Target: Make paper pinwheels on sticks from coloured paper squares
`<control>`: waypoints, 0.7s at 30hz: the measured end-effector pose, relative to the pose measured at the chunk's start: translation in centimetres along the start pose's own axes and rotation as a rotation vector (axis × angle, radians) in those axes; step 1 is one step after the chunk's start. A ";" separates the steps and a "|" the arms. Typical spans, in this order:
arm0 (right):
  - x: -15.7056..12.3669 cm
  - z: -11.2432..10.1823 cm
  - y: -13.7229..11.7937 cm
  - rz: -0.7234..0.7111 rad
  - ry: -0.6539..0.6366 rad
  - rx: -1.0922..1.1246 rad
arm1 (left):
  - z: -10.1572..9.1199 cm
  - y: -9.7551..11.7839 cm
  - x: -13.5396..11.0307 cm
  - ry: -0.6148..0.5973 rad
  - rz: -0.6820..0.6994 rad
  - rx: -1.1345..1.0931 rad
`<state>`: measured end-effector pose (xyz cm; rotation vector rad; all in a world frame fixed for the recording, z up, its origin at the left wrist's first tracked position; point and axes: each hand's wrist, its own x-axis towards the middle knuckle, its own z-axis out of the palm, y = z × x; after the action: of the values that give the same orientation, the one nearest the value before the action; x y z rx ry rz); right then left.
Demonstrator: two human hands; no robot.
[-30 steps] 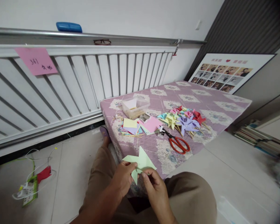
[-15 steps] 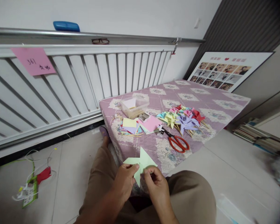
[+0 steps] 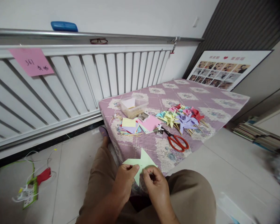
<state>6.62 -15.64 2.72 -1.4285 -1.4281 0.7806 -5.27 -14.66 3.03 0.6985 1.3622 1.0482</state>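
Note:
Both my hands hold a pale green folded paper piece (image 3: 143, 161) with pointed flaps, just above my knees at the near edge of the low table. My left hand (image 3: 124, 182) pinches its left flap with fingers curled. My right hand (image 3: 156, 186) pinches the middle and right part, fingers bent over the paper. Behind them, a purple patterned cloth (image 3: 200, 96) covers the table.
On the cloth lie red-handled scissors (image 3: 177, 142), a heap of finished coloured paper pinwheels on sticks (image 3: 183, 118), a stack of coloured paper squares (image 3: 140, 124) and a clear plastic box (image 3: 133, 105). A white radiator (image 3: 84, 77) stands behind; a power strip with cables (image 3: 29, 193) lies on the floor at left.
My fingers have shifted closer together on the green paper, and it has dropped slightly lower toward my lap. The camera view has drifted a little.

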 end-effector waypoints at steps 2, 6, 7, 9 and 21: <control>0.0 0.0 0.0 -0.004 -0.002 -0.006 | 0.0 0.1 -0.1 -0.003 0.014 0.003; -0.3 0.0 -0.4 0.008 -0.026 -0.015 | 0.3 0.6 -0.3 0.017 0.040 0.005; -0.4 0.0 -0.5 0.017 -0.038 -0.010 | 0.3 0.7 -0.2 0.022 0.034 0.006; -0.6 -0.2 -0.4 0.029 -0.057 0.013 | 0.2 0.9 -0.1 0.026 0.019 -0.012; 1.2 -4.6 1.1 0.046 -0.113 0.167 | -2.5 2.2 1.4 -0.230 0.051 0.050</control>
<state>11.42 -15.18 3.60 -1.3109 -1.3839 0.9993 -8.26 -12.90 4.05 0.8670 1.1801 0.9446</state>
